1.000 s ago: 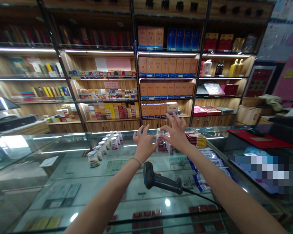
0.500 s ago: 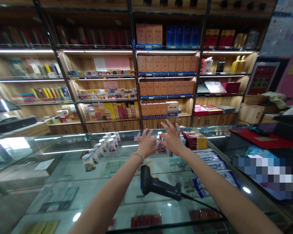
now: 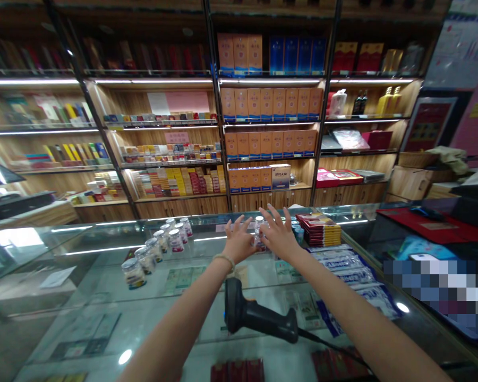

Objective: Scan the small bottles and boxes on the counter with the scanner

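Note:
My left hand point(image 3: 239, 243), with a bracelet at the wrist, is over the glass counter point(image 3: 143, 313), fingers spread and holding nothing. My right hand point(image 3: 279, 233) is just right of it, its fingers also apart. Between the two hands stands a small clear-lidded jar point(image 3: 258, 223), partly hidden by my right hand; whether a fingertip touches it I cannot tell. Several similar jars point(image 3: 176, 241) stand in rows to the left. Nearer to me, a black barcode scanner point(image 3: 258, 317) lies on the glass.
Stacked red and yellow packs point(image 3: 322, 231) and blue-white packets point(image 3: 352, 273) lie to the right. A red mat point(image 3: 422, 228) is farther right. Shelves of orange boxes point(image 3: 266, 103) line the wall behind.
The view has shifted a little, so the jars at left and the scanner appear slightly lower and more to the left. Both hands keep nearly the same spread pose around the jar.

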Demonstrator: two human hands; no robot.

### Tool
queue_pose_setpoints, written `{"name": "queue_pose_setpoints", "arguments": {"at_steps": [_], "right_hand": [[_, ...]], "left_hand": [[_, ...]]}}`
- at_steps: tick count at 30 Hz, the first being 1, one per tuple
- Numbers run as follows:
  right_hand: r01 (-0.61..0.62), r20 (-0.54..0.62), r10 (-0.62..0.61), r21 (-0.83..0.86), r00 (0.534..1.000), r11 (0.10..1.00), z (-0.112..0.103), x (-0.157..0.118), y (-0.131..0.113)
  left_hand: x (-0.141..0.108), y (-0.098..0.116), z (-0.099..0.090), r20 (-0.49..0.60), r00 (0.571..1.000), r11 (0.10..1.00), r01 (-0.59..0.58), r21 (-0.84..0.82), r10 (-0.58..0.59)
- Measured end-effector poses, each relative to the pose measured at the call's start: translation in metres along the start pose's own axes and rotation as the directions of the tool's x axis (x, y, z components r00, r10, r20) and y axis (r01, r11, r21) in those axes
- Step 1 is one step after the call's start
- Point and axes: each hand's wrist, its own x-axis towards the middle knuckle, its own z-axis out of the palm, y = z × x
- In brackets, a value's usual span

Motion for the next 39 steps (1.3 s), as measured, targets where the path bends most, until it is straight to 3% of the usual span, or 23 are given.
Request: {"name": "queue_pose_setpoints", "arguments": {"at_steps": [6, 11, 16, 21, 30, 39], "right_hand": [[-0.031, 0.041, 0.030, 0.014, 0.999, 0.999, 0.006, -0.004, 0.001], [-0.080, 0.089, 0.075, 0.051, 0.993, 0.996, 0.000, -0.005, 0.001], [-0.059, 0.140, 0.049, 0.067, 0.989, 0.996, -0.010, -0.007, 0.004], [-0.030, 0.128, 0.021, 0.070, 0.992, 0.997, -0.016, -0.006, 0.012], [0.020, 0.133, -0.030, 0.071, 0.991, 0.997, -0.019, -0.007, 0.021], [-0.049, 0.248, 0.025, 0.092, 0.968, 0.995, -0.023, 0.000, 0.024]], "left_hand": [[-0.005, -0.003, 0.013, -0.080, 0.997, 1.000, -0.021, -0.003, 0.021], [-0.010, 0.000, 0.018, -0.126, 0.992, 1.000, -0.004, 0.007, 0.005], [-0.017, -0.004, 0.015, -0.208, 0.978, 1.000, 0.005, 0.029, 0.001], [-0.021, -0.009, 0.007, -0.274, 0.956, 0.993, -0.088, 0.081, 0.107], [-0.016, -0.003, 0.006, -0.230, 0.964, 0.988, -0.109, 0.113, 0.132], [-0.007, -0.009, 0.008, -0.170, 0.977, 0.990, -0.112, 0.083, 0.125]]}}
